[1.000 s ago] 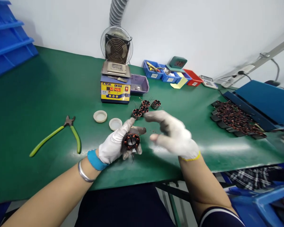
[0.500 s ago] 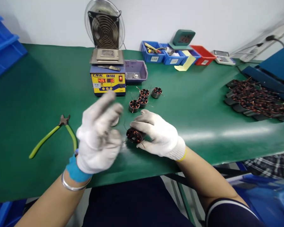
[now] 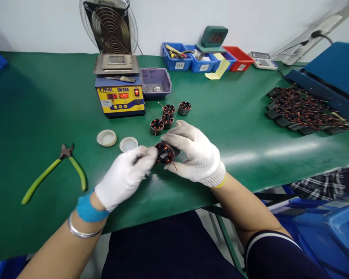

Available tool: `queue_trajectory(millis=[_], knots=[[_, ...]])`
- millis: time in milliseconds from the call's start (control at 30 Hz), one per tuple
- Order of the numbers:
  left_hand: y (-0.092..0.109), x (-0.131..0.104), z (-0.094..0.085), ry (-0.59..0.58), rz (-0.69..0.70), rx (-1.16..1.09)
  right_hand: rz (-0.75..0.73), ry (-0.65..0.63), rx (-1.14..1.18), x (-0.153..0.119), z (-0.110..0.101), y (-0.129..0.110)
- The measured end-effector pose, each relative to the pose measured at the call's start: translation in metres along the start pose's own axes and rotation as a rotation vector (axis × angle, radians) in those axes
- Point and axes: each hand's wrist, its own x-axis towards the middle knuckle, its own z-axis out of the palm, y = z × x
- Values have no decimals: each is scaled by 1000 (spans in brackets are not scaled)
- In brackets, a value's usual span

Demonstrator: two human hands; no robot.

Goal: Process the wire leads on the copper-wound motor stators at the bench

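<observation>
Green tabletop (image 3: 238, 104), white wall (image 3: 174, 19); right hand (image 3: 196, 155) curled round wound core (image 3: 169, 153) (left hand (image 3: 123, 176) half-curled, hold unclear).

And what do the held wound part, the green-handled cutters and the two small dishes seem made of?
Wound part: orange-brown glints suggest copper windings; black inner frame, perhaps plastic.
Cutters: dull dark head, likely steel; smooth green grips, plastic or rubber.
Dishes: pale, smooth walls, possibly plastic or ceramic.
</observation>
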Motion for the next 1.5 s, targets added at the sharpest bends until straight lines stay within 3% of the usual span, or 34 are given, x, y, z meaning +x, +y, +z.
queue_trajectory(millis=[67, 167, 233, 300, 400, 433, 500, 600, 767, 867, 967, 1100, 1267, 1500], knots=[[2, -2, 4, -3, 3, -36, 3, 1, 20, 0, 1, -1], [13, -5, -8, 164, 236, -314, 33, 26, 23, -1, -1, -1], [21, -7, -21, 148, 325, -469, 74, 38, -1, -3, -2, 1], [25, -9, -26, -121, 202, -431, 125, 42, -26, -3, 1, 4], [19, -12, -10, -711, -75, -90, 220, -22, -46, 2, 11, 8], [15, -13, 0, -825, -108, 45, 269, -72, -50, 6, 15, 9], [5, -13, 19, -897, -90, 242, 419, -208, -94, 17, 24, 9], [-6, -9, 32, -822, -68, 281, 611, -424, -230, 39, 35, 7], [-13, -3, 26, -708, -90, 248, 581, -629, -315, 66, 46, 6], [-13, -3, 25, -670, -87, 304, 586, -677, -330, 69, 48, 7], [-12, -5, 26, -656, -90, 340, 570, -609, -295, 64, 45, 8], [-11, -7, 25, -666, -81, 345, 365, -485, -372, 65, 43, 7], [-11, -6, 24, -653, -64, 355, 98, -681, -735, 83, 55, -1], [-11, -12, 28, -608, -34, 438, 46, -773, -792, 83, 66, -1]])
